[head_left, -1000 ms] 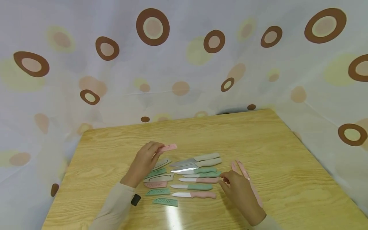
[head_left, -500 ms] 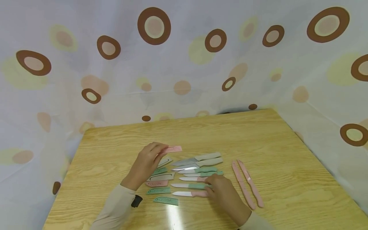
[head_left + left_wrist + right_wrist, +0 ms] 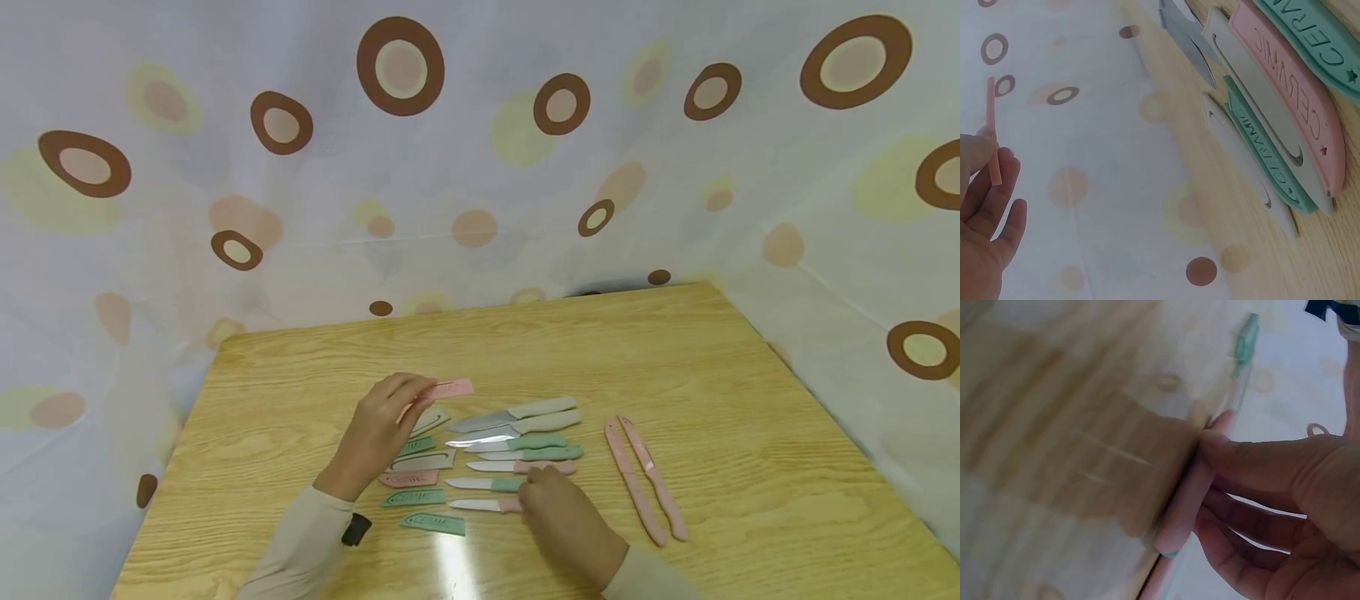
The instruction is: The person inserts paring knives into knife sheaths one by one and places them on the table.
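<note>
My left hand is raised over the left part of the table and pinches a pink knife sheath between thumb and fingers. In the left wrist view this sheath appears edge-on. At the front of a row of knives, my right hand grips the handle of a pink paring knife. Its white blade points left. The right wrist view has thumb and fingers on either side of the pink handle. Just behind it lies a green-handled knife, its handle end hidden by the hand.
Further back lie another pink knife, green knives and cream-handled knives. Left of the blades are several loose sheaths, including a green one and a pink one. Two pink sheathed knives lie at right on the wooden table.
My right hand has moved left and toward the front, from beside the sheathed pink knives onto the front pink knife. The left hand holds its sheath, shifted slightly right.
</note>
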### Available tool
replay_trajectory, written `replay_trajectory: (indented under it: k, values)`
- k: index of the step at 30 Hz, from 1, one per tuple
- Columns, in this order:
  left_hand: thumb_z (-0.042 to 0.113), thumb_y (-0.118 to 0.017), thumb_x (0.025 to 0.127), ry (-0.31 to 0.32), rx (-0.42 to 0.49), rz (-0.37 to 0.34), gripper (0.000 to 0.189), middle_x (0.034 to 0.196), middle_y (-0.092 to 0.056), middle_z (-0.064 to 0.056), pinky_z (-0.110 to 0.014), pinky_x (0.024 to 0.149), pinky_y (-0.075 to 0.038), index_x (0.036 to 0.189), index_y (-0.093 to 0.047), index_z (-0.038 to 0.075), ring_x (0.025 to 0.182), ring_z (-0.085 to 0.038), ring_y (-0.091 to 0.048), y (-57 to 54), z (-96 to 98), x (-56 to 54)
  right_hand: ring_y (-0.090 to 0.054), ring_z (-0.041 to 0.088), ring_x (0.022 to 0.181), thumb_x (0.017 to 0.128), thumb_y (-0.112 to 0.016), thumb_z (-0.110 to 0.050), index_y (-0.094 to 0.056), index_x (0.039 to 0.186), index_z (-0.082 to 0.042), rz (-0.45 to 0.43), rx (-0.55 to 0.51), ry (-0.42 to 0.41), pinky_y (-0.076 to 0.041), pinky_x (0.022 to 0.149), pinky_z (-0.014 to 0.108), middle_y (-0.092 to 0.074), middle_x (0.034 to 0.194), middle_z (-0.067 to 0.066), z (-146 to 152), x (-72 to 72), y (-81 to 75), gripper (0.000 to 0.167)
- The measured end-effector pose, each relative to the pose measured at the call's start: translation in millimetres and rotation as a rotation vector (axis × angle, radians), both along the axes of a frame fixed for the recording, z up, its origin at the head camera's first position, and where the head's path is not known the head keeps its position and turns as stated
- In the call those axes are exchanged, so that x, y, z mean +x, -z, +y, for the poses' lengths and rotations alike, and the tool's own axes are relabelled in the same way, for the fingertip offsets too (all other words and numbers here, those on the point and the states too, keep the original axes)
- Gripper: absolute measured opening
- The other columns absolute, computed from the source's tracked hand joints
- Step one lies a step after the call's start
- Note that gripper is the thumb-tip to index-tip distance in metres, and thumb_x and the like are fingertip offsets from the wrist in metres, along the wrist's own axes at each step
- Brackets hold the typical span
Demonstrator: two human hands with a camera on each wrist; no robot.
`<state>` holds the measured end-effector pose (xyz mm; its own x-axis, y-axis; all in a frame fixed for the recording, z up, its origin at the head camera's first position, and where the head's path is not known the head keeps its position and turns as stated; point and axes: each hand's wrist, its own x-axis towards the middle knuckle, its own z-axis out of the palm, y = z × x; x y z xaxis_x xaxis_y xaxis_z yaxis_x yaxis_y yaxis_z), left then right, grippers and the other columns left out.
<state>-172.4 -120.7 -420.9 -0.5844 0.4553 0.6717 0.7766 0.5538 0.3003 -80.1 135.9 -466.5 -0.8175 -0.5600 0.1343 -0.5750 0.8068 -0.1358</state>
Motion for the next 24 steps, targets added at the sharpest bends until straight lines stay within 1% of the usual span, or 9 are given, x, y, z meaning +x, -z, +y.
replay_trajectory:
  k: [4,5,8,11,15,21,24]
  values:
    - [0.003,-0.071,0.085,-0.001,0.007,-0.006,0.027,0.106,-0.065,-0.008,-0.028,0.079,-0.056,0.111,-0.067,0.002,0.094,-0.019,-0.064,1.7,-0.3,0.1,-0.061,0.015,0.072,0.079,-0.077,-0.013,-0.069,0.079,-0.004,-0.005,0.020,-0.016,-0.054,0.068,0.022,-0.063,0.075,0.001,-1,1.4,1.0,0.012]
    - [0.002,-0.071,0.084,-0.001,0.010,-0.001,0.027,0.105,-0.065,-0.008,-0.028,0.079,-0.056,0.111,-0.067,0.002,0.093,-0.019,-0.064,2.6,-0.3,-0.1,-0.061,0.015,0.072,0.079,-0.078,-0.014,-0.069,0.080,-0.004,-0.006,0.023,-0.017,-0.054,0.068,0.021,-0.062,0.075,0.001,-1,1.5,1.3,0.013]
    - [0.002,-0.073,0.083,-0.002,0.011,0.006,0.028,0.105,-0.065,-0.008,-0.027,0.078,-0.056,0.110,-0.067,0.002,0.093,-0.019,-0.064,4.5,0.2,0.6,-0.059,0.014,0.070,0.078,-0.079,-0.013,-0.067,0.081,-0.002,-0.046,-0.005,0.006,-0.054,0.065,0.021,-0.061,0.076,0.002,0,1.4,2.3,0.016]
    - [0.002,-0.073,0.082,-0.002,0.007,0.004,0.028,0.105,-0.066,-0.008,-0.027,0.078,-0.056,0.110,-0.067,0.002,0.093,-0.019,-0.064,6.2,0.4,1.7,-0.058,0.014,0.070,0.079,-0.077,-0.013,-0.065,0.082,-0.002,-0.083,-0.023,0.014,-0.053,0.065,0.021,-0.059,0.077,0.003,1,1.8,2.6,0.017]
    - [0.002,-0.073,0.082,-0.009,0.003,-0.005,0.029,0.106,-0.066,-0.008,-0.028,0.081,-0.056,0.110,-0.067,0.002,0.095,-0.020,-0.064,7.2,0.4,2.7,-0.058,0.015,0.070,0.083,-0.074,-0.013,-0.066,0.080,-0.001,-0.083,-0.033,-0.005,-0.052,0.065,0.023,-0.059,0.076,0.004,2,2.4,1.9,0.015]
    - [0.003,-0.073,0.082,-0.010,0.003,-0.008,0.029,0.107,-0.066,-0.009,-0.031,0.084,-0.055,0.110,-0.068,0.000,0.100,-0.022,-0.064,6.3,0.9,3.2,-0.054,0.011,0.066,0.084,-0.073,-0.011,-0.065,0.079,-0.001,-0.108,-0.084,0.025,-0.051,0.062,0.021,-0.058,0.075,0.002,3,3.5,-3.0,0.013]
    - [0.003,-0.073,0.083,-0.013,0.000,-0.011,0.028,0.107,-0.066,-0.008,-0.031,0.084,-0.055,0.110,-0.068,0.000,0.100,-0.022,-0.064,6.3,0.8,3.3,-0.057,0.012,0.070,0.085,-0.072,-0.011,-0.066,0.082,-0.001,-0.075,-0.123,0.047,-0.052,0.065,0.023,-0.062,0.080,0.003,6,3.4,-9.1,0.012]
